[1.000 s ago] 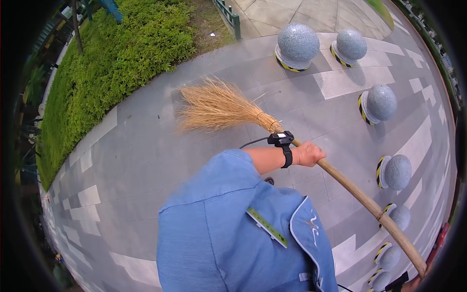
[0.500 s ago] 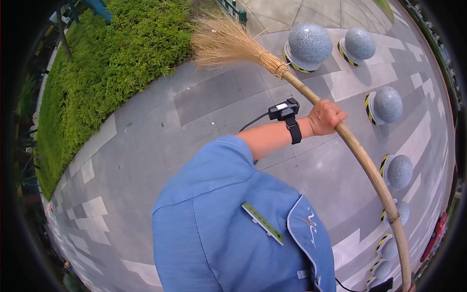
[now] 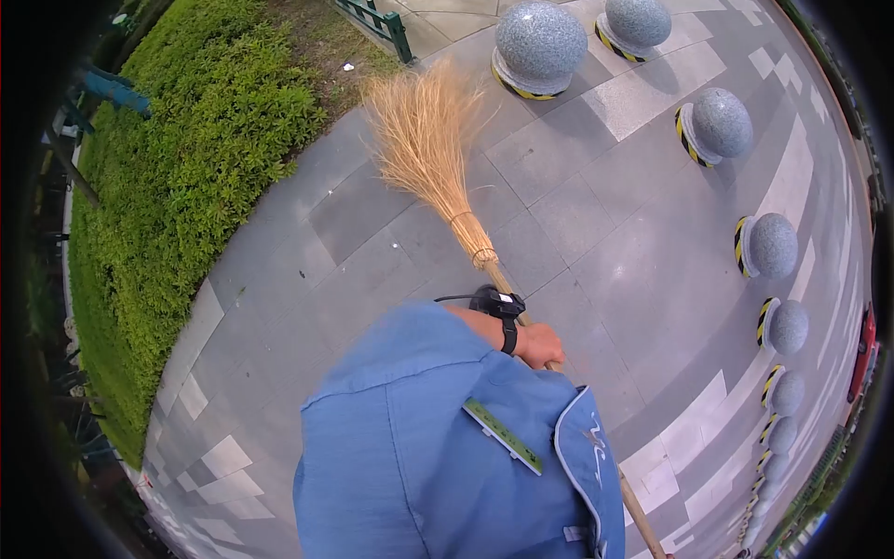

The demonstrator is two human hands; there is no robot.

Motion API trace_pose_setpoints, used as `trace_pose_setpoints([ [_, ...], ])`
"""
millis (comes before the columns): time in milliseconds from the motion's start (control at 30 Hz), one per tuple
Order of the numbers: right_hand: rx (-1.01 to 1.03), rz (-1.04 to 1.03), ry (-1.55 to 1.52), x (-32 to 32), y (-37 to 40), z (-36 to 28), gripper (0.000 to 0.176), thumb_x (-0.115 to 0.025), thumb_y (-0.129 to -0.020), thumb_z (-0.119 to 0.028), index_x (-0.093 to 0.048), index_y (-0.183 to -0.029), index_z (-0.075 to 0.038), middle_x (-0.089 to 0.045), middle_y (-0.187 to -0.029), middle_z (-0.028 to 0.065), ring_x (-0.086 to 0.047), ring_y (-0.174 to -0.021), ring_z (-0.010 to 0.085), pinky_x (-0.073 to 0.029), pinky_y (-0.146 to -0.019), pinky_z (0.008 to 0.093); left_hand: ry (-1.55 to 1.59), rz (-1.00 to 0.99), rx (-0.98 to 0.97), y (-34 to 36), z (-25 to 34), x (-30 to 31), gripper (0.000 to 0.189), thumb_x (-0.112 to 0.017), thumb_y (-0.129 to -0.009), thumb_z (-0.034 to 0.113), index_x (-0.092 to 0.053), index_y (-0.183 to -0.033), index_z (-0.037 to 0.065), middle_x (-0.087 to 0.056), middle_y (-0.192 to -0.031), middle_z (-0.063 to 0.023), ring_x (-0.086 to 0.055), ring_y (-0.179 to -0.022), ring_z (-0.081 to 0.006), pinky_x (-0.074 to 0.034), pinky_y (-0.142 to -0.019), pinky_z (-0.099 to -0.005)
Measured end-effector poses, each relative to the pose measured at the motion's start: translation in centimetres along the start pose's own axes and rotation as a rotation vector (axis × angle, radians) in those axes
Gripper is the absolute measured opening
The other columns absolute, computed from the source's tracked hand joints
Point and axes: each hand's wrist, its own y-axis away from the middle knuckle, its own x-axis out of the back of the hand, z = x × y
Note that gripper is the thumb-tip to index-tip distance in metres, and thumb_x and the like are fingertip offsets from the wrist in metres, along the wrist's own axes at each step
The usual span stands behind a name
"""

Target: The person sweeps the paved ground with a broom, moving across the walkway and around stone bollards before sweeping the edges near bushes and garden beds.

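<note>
A straw broom with a long wooden handle stretches diagonally across the view, its bristles fanned out over the grey paving beside the hedge's soil edge. My left hand, with a black strap and small device on the wrist, is closed round the handle below the bound straw. My blue shirt hides the handle's middle stretch; its lower part reappears to the right of my torso. At the bottom edge, only a sliver of my right hand shows at the handle's end.
A green hedge lines the left side. A green metal fence stands at the top. Several stone ball bollards with yellow-black bases curve down the right. Small white bits lie on the paving, and a red car is at far right.
My left hand has drawn in toward my chest, down and to the left. The broom has swung steeper, its head lower and the handle's end farther left. The view has shifted too.
</note>
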Motion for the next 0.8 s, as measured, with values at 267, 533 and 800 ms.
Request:
trace_pose_setpoints([
  [267, -0.655, -0.122, -0.021, 7.2, 0.0, 20.2, 0.029, -0.035, -0.074, -0.005, -0.024, -0.049, -0.014, -0.023, -0.04, -0.0022, -0.026, -0.035, 0.0111, -0.029, -0.043, 0.0267, -0.288, -0.372, 0.469, 14.1, -6.1, 0.0, 0.015, -0.056, -0.06, 0.012, -0.058, -0.075, 0.013, -0.059, -0.07, -0.0084, -0.058, -0.072, -0.0279, -0.045, -0.058, -0.0397],
  [533, -0.465, -0.257, -0.294, 28.2, -12.5, 9.8, 0.029, -0.034, -0.08, -0.005, -0.028, -0.053, -0.013, -0.02, -0.04, -0.0035, -0.021, -0.034, 0.0091, -0.028, -0.041, 0.0263, -0.299, -0.081, 0.126, 9.6, 10.0, -12.0, 0.013, -0.057, -0.058, 0.013, -0.055, -0.071, 0.011, -0.055, -0.056, -0.0089, -0.056, -0.058, -0.0297, -0.041, -0.049, -0.0413],
  [800, 0.278, 0.282, 0.014, 39.8, -7.0, -11.9, 0.038, -0.045, -0.079, -0.034, -0.036, -0.051, -0.009, -0.035, -0.047, 0.0041, -0.034, -0.045, 0.0162, -0.032, -0.045, 0.0345, 0.138, -0.191, -0.331, 4.3, 26.5, -24.9, 0.014, -0.052, -0.062, 0.01, -0.052, -0.076, 0.007, -0.054, -0.058, -0.0142, -0.054, -0.058, -0.0346, -0.039, -0.05, -0.0454],
])
